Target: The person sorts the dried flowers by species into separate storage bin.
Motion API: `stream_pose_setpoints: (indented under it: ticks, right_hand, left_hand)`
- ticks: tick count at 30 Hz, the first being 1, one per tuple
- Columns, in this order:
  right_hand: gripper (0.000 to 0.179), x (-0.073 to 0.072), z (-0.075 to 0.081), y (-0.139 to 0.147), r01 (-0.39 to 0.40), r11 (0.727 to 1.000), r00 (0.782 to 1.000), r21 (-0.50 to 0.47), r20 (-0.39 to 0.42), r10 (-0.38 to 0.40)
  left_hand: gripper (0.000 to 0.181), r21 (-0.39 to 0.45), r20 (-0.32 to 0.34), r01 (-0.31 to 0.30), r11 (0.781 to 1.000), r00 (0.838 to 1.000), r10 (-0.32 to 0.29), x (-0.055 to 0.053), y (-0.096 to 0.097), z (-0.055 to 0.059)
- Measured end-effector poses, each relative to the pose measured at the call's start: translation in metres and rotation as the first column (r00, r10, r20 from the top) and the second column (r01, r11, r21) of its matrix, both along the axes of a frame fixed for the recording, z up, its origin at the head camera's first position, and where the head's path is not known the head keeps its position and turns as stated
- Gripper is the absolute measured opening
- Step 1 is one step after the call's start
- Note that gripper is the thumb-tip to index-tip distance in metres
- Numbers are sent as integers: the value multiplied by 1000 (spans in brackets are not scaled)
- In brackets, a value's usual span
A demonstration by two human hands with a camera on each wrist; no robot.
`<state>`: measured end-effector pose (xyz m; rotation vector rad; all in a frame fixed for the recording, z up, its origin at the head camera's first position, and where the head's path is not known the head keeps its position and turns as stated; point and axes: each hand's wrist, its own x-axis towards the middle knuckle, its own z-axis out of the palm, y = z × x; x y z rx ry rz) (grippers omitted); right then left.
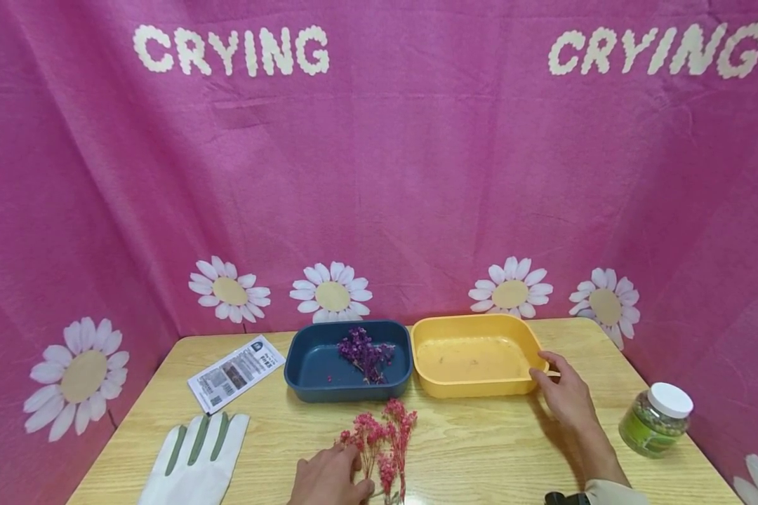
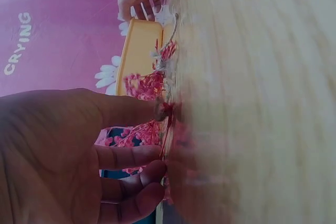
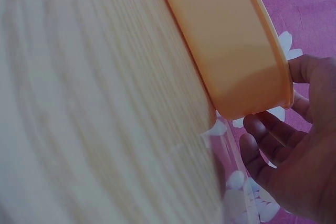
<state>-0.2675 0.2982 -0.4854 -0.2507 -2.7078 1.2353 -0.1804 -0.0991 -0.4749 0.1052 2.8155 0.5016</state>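
Observation:
Pink dried flowers [image 1: 379, 438] with thin red stems lie on the table in front of the basins. My left hand [image 1: 331, 477] is at their left side, its thumb and fingertips pinching red stems close to the tabletop in the left wrist view. Light twine [image 2: 161, 62] ties a bunch of stems there. At the right end of the yellow basin [image 1: 480, 388], my right hand [image 1: 567, 396] grips the rim, thumb over the edge and fingers against the outer wall. Purple dried flowers [image 1: 366, 354] lie inside the dark blue basin [image 1: 300, 393], left of the yellow one.
A white packet [image 1: 235, 375] with printed text lies at the left, above a white glove [image 1: 192, 463] with green strips. At the right edge of the table [image 1: 480, 449] stands a jar [image 1: 655, 421] with a white lid. Pink fabric [image 1: 379, 175] hangs behind.

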Motion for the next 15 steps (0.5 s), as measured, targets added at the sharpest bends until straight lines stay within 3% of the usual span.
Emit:
stream_pose_setpoints:
  ticks: [4, 10, 15]
  right_hand:
    - [56, 0, 0, -1, -3, 1000, 1000, -9, 4, 3]
    - [56, 0, -1, -1, -5, 1000, 1000, -4, 9, 5]
    - [57, 0, -1, 0, -1, 1000, 1000, -6, 12, 1]
  left_hand:
    - [22, 11, -9, 5, 1000, 1000, -5, 0, -4, -1]
    - [22, 1, 40, -34, 999, 999, 34, 0, -7, 1]
    - [30, -40, -31, -62, 997, 998, 61, 0, -10, 6]
